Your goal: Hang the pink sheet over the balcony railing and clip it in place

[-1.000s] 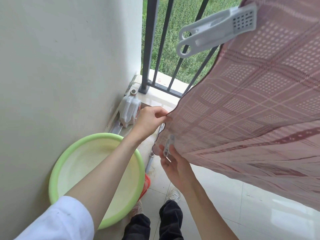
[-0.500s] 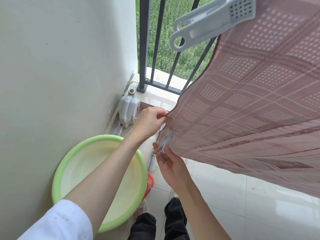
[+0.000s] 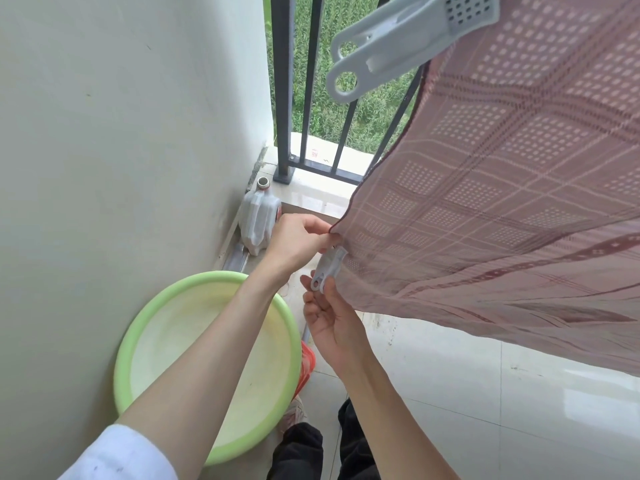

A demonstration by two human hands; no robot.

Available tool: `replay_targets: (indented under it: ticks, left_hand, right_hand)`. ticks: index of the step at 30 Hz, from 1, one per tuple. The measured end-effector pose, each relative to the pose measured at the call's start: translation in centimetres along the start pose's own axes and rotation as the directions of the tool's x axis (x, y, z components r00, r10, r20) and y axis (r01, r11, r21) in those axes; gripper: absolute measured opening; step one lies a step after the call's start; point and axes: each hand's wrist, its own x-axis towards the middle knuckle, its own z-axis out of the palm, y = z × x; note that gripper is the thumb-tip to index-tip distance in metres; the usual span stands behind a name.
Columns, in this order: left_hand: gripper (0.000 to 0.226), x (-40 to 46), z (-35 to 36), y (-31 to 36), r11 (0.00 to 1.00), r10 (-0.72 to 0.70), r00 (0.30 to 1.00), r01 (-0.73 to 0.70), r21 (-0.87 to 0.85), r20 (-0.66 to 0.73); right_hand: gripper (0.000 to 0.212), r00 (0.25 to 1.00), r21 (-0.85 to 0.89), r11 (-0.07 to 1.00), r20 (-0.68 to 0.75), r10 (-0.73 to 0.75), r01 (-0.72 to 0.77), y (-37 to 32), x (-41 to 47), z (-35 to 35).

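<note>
Head view looks down into a balcony corner, where the pink sheet [image 3: 502, 209] slopes from 1 o'clock toward the centre, its top already pinned by a large grey clip [image 3: 398, 39] at 12 o'clock. Behind it stand the dark bars of the railing [image 3: 282, 84]; the rail itself is out of frame. The left hand [image 3: 294, 244] pinches the sheet's lower corner between thumb and fingertips, pulling it out taut, probably so the hem lies flat for clipping. Just below, toward 6 o'clock, the right hand [image 3: 329, 313] holds a small white clip [image 3: 327, 268] by its looped tail, fingers closed narrowly around it, its nose touching the hem beside the pinched corner. Whether that clip's mouth has bitten the cloth cannot be told. At 7 o'clock a green basin [image 3: 138, 341] sits on the floor against the wall, and a plastic jug [image 3: 258, 216] stands in the corner at 11 o'clock, both clear of the work, so nothing snags the cloth
</note>
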Motion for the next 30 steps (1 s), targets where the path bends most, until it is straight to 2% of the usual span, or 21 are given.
replay_targets:
  ticks: [5,10,16,20,22,23,25,26,28,30]
  left_hand:
    - [0.014,-0.5,0.2,-0.1,1.0,0.017,1.0,-0.017,0.011,-0.007]
    - [0.013,-0.7,0.5,0.2,0.992,0.054,0.995,-0.043,0.12,-0.084]
    - [0.012,-1.2,1.0,0.0,0.986,0.069,0.99,-0.049,0.161,-0.124]
    - [0.006,-2.6,1.6,-0.6,0.971,0.122,0.979,-0.084,0.222,-0.163]
    - [0.007,-4.0,2.2,-1.6,0.951,0.165,0.966,-0.104,0.29,-0.197]
    - [0.015,-4.9,2.4,-2.0,0.941,0.178,0.961,-0.104,0.321,-0.211]
    - [0.028,-7.2,3.2,-2.7,0.9,0.255,0.943,-0.151,0.408,-0.214]
    - [0.032,-8.3,3.7,-3.0,0.872,0.31,0.931,-0.197,0.449,-0.194]
    - [0.037,-10.5,4.7,-2.6,0.821,0.38,0.915,-0.268,0.505,-0.133]
    - [0.041,-12.0,5.9,-1.4,0.772,0.415,0.908,-0.317,0.551,-0.06]
  right_hand:
    - [0.024,1.0,0.004,1.0,0.026,-0.014,0.014,-0.4,0.3,-0.1]
    - [0.023,0.998,-0.037,0.999,0.049,0.024,-0.022,-0.9,0.9,-0.2]
    - [0.02,0.997,-0.277,0.96,0.052,0.064,-0.047,-1.3,1.2,-0.6]
    - [0.033,0.997,-0.458,0.886,-0.052,0.06,-0.077,-2.3,0.1,-1.4]
    - [0.034,0.996,-0.61,0.791,-0.091,-0.025,-0.036,-3.5,-1.5,-2.1]
    - [0.026,0.991,-0.691,0.723,-0.1,-0.085,-0.008,-4.2,-2.6,-2.4]
    - [0.016,0.974,-0.855,0.517,-0.078,-0.21,0.043,-5.8,-4.9,-3.4]
    - [0.019,0.967,-0.917,0.396,-0.052,-0.249,0.052,-6.7,-5.9,-4.0]
    - [0.043,0.953,-0.99,0.14,-0.024,-0.303,0.02,-8.7,-8.0,-5.5]
    - [0.053,0.933,-0.998,-0.039,0.058,-0.354,0.047,-11.0,-10.2,-6.5]
